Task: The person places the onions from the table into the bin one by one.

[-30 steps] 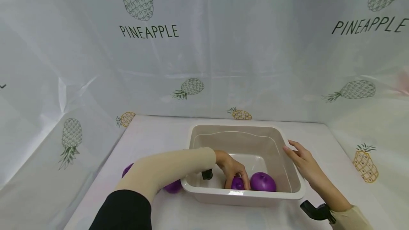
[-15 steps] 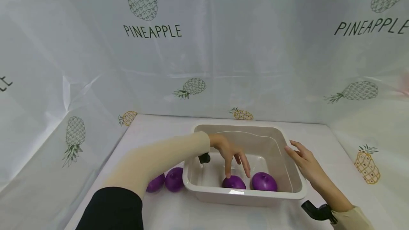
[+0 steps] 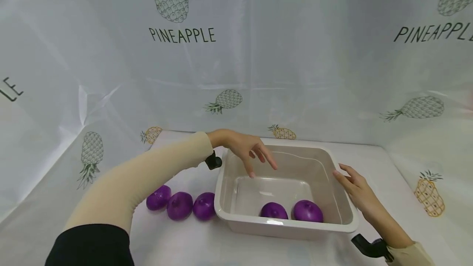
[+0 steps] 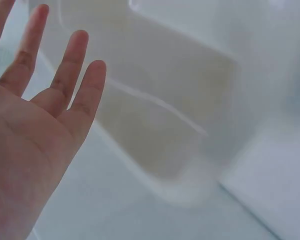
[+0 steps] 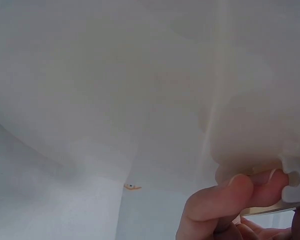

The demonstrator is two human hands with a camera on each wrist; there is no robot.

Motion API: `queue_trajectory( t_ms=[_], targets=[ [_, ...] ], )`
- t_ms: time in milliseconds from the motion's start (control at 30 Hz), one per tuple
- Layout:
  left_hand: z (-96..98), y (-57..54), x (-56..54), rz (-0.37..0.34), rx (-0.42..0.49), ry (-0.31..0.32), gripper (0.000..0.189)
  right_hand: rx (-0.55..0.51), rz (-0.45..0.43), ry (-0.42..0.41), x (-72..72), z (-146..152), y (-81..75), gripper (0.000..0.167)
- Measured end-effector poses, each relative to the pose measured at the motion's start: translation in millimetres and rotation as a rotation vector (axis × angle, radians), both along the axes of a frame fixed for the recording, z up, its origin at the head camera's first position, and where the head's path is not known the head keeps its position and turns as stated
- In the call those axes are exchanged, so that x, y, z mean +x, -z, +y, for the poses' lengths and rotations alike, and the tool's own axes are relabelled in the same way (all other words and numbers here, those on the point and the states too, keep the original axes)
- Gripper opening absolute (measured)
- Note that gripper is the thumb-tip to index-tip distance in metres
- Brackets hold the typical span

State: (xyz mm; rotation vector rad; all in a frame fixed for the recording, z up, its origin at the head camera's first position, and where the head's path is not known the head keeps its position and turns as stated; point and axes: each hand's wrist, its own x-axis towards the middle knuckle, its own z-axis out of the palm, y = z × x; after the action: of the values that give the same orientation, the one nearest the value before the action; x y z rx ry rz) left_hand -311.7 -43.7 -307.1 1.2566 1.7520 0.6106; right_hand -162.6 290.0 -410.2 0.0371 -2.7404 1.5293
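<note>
My left hand (image 3: 242,147) hovers over the back left of a beige plastic bin (image 3: 284,230), its fingers spread and nothing between them. In the left wrist view the palm is bare, with the bin's wall (image 4: 150,130) blurred beyond. My right hand (image 3: 360,190) holds the bin's right rim; in the right wrist view its bent fingers (image 5: 220,205) hook under the rim's edge. Inside the bin, near the front wall, lie two shiny purple onion-like rounds, one at the middle (image 3: 274,210) and another to its right (image 3: 308,211).
Left of the bin, three similar purple rounds (image 3: 180,206) sit in a row on the white table (image 3: 177,241), the nearest one beside the bin's wall. A pineapple-printed sheet (image 3: 295,60) hangs behind and around the table. Small black cameras (image 3: 213,161) are worn on both wrists.
My left hand has let go of a purple onion-like round inside the bin, then risen and moved back and left. The right hand stays at the rim. The rounds on the table have come into view.
</note>
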Motion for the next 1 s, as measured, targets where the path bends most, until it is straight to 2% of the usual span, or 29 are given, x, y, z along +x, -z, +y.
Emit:
queue_trajectory(
  t_ms=[100, 300, 500, 767, 1000],
  targets=[
    [-21.6, -6.7, -2.5, 0.029, 0.018, -0.044, 0.063, 0.005, -0.007, 0.002, 0.7, 0, -1.3, 0.054],
    [-72.6, -12.7, -5.8, 0.065, 0.074, -0.158, 0.062, -0.018, -0.004, -0.008, 1.2, 1, -0.9, 0.053],
    [-126.6, -9.6, -3.8, 0.107, 0.11, -0.298, 0.061, -0.001, -0.001, -0.003, -1.1, 1, 1.3, 0.055],
    [-188.0, 7.6, 9.1, 0.066, 0.133, -0.457, 0.062, -0.004, 0.0, 0.001, 0.2, -1, 1.0, 0.057],
    [-241.9, 39.3, 21.4, 0.042, 0.156, -0.594, 0.063, 0.001, 0.002, 0.007, 0.4, -2, 1.9, 0.057]
  ],
)
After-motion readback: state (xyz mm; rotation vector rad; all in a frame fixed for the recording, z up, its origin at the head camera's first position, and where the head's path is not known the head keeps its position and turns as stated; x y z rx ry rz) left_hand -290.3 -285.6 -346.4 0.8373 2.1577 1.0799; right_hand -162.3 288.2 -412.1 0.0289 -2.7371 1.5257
